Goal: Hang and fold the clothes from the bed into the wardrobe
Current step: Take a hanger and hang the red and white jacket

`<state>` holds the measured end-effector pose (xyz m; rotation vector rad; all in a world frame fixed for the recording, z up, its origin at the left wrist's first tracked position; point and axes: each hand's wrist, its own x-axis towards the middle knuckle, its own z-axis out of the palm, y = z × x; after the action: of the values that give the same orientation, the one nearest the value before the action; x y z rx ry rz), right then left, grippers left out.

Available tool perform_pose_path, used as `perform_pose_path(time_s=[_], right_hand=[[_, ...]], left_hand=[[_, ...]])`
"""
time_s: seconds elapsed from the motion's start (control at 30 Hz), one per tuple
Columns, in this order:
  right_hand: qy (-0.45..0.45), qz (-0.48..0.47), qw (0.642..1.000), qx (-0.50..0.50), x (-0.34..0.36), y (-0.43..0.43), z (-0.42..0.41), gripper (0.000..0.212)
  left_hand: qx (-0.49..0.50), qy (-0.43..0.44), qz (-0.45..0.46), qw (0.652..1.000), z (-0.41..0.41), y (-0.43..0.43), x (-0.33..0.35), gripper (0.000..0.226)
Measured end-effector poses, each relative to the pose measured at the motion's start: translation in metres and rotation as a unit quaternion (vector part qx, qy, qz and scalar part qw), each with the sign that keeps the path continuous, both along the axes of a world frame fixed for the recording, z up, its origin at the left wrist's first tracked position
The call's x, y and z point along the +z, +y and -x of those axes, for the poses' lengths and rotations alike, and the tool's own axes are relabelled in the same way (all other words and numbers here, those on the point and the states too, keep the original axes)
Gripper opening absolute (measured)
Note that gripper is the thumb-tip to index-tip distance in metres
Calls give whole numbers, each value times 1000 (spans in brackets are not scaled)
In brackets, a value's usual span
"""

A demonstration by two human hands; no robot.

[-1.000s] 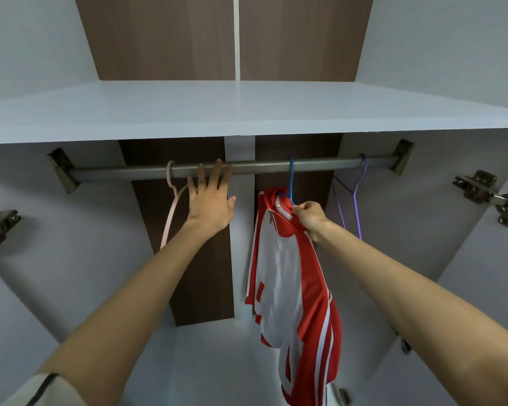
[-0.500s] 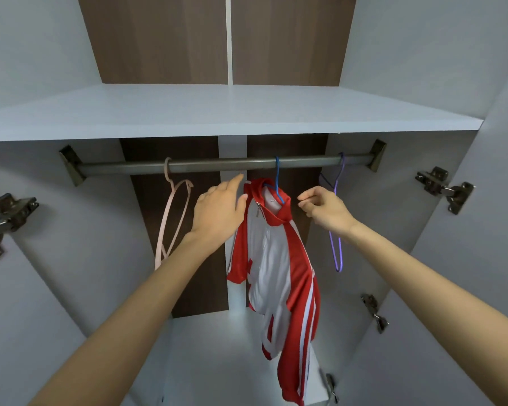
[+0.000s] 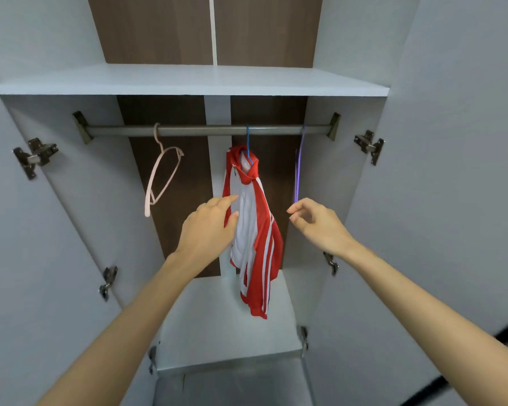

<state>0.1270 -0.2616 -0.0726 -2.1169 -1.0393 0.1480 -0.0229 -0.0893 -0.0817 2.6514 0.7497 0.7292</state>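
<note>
Two hands flank the red-and-white jacket [image 3: 255,230] in the head view: left hand [image 3: 208,227] fingers straight, touching its front; right hand [image 3: 320,224] fingers loosely curled, empty, just beside it. Smooth the bunched cloth over the blue hanger [image 3: 248,145].

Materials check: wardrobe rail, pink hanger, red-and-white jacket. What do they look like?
Rail: likely metal tube; dull grey satin sheen, held by metal-looking end brackets.
Pink hanger: probably plastic or coated wire; thin, smooth, uniform matte pink.
Jacket: likely synthetic sportswear knit; slight sheen, soft limp drape.
</note>
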Motion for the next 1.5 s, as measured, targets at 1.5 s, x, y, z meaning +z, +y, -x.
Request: perform_pose_path(time_s=[1.5], right_hand=[[118,108,816,-556,-150,-651,379,21]], left_hand=[[-613,183,-37,768,118,-606,-104,44]])
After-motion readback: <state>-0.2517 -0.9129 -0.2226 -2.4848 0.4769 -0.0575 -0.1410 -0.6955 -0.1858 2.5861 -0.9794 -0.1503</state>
